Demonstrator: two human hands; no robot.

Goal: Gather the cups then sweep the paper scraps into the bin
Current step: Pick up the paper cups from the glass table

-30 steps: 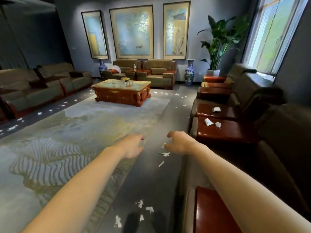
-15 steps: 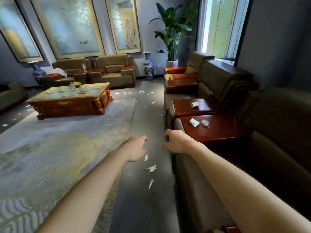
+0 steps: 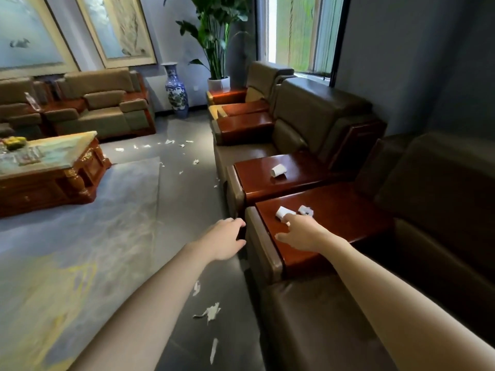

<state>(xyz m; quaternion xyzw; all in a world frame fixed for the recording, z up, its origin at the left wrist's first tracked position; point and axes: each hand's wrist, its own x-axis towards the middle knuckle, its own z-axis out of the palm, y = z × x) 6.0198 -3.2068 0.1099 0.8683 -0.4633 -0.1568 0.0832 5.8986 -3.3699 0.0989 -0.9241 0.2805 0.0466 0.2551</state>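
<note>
A white paper cup (image 3: 283,211) lies on its side on the near red wooden side table (image 3: 334,223), with a crumpled white scrap (image 3: 305,210) beside it. My right hand (image 3: 300,232) reaches over this table, fingers spread, one fingertip at the cup's near end. A second tipped cup (image 3: 278,170) lies on the side table behind (image 3: 267,180). My left hand (image 3: 225,238) hovers empty over the floor by the table's edge. White paper scraps (image 3: 210,311) lie on the grey floor below my arms, and more scraps (image 3: 168,142) are farther down the aisle.
Brown leather armchairs (image 3: 321,111) line the right wall between the side tables. A carved coffee table (image 3: 53,167) stands on the pale rug (image 3: 80,250) at left. A blue-white vase (image 3: 175,92) and a potted plant (image 3: 214,36) stand at the back. No bin is in view.
The view has swung right and closer to the side tables. My right hand has gone from over the floor to above the near table, reaching the cup. My left hand moved alongside.
</note>
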